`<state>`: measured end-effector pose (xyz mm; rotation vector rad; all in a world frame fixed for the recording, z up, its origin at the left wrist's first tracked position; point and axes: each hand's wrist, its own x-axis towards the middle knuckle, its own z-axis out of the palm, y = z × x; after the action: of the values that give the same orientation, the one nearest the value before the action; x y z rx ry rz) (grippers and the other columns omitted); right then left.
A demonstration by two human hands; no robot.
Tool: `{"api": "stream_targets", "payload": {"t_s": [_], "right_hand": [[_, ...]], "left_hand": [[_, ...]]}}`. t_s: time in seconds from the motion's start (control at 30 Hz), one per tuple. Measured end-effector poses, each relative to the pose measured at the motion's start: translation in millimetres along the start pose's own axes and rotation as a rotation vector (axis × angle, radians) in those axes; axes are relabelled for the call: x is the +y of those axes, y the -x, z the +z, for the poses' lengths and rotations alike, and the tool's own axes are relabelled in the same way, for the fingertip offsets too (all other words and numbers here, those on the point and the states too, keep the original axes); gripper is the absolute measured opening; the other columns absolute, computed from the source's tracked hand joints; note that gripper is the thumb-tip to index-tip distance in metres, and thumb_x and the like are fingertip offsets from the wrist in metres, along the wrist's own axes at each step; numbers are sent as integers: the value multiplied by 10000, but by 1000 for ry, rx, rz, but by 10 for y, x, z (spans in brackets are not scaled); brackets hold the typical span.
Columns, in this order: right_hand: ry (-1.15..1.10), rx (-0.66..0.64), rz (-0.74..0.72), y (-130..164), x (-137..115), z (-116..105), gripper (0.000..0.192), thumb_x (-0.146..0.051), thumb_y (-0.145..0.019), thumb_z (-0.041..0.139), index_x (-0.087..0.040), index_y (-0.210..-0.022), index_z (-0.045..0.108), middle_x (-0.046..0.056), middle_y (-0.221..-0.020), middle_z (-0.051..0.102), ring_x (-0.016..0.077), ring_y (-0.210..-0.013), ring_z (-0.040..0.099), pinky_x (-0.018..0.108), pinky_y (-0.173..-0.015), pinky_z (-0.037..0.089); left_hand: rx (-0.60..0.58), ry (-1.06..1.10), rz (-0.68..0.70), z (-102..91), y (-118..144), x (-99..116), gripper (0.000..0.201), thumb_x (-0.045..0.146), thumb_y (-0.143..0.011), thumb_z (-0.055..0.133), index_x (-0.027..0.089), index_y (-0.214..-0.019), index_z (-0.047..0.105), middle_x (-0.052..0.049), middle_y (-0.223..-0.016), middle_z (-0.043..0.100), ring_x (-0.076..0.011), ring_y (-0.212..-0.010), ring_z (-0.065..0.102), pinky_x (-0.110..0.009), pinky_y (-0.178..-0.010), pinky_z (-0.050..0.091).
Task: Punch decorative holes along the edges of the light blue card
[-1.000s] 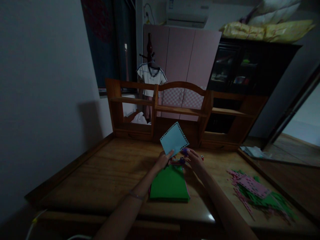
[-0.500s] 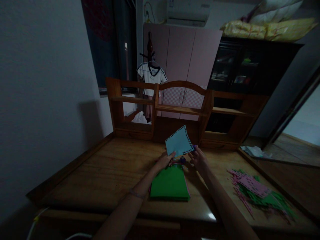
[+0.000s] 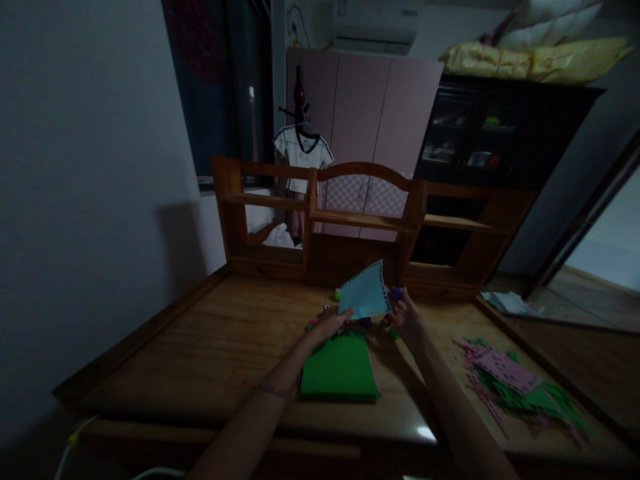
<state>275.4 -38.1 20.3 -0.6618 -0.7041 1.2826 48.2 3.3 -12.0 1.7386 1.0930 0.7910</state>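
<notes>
A light blue sheet of paper [image 3: 364,293] with dark cut-outs along its edges is tilted up above the table, its lower edge pinched by my left hand [image 3: 333,325], thumb on top. My right hand [image 3: 407,317] is closed around a small purple craft punch [image 3: 397,293] at the sheet's right edge. Beneath my left hand lies a stack of green paper [image 3: 340,370], with a little pink showing at its side. Around the sheet sit several small coloured pieces, among them a green one [image 3: 337,295] and a purple one [image 3: 365,321], partly hidden.
On the right of the wooden table [image 3: 200,347] lies a pile of pink and green paper scraps [image 3: 520,380]. A wooden shelf unit [image 3: 360,219] rises along the back edge. The wall [image 3: 100,200] borders the left side.
The blue sheet has shifted right and turned a little. My right hand has moved right with the purple craft punch, which now shows more. Small coloured pieces behind have come into view.
</notes>
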Motion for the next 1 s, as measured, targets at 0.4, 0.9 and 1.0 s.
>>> {"api": "stream_targets", "payload": {"t_s": [0.4, 0.9, 1.0], "right_hand": [[-117, -58, -43, 26, -37, 40, 264, -390, -881, 562, -193, -1050, 613, 81, -1234, 604, 178, -1133, 577, 291, -934, 518], [-208, -44, -41, 69, -91, 82, 181, -305, -923, 505, -195, -1004, 623, 86, -1205, 621, 165, -1181, 538, 270, -922, 529], [-206, -48, -38, 73, -95, 83, 208, -312, -930, 490, -174, -1000, 630, 104, -1223, 607, 165, -1193, 527, 250, -934, 514]], "left_hand": [[-42, 19, 73, 25, -21, -65, 557, 691, -778, 391, 161, -638, 491, 11, -520, 452, -105, -462, 421, -231, -482, 311], [-59, 24, 67, 15, -11, -33, 554, 699, -766, 399, 165, -637, 466, 16, -518, 450, -101, -462, 415, -218, -477, 306], [-55, 26, 54, 12, 7, -4, 550, 694, -765, 408, 162, -643, 475, 15, -512, 451, -101, -458, 413, -221, -474, 308]]}}
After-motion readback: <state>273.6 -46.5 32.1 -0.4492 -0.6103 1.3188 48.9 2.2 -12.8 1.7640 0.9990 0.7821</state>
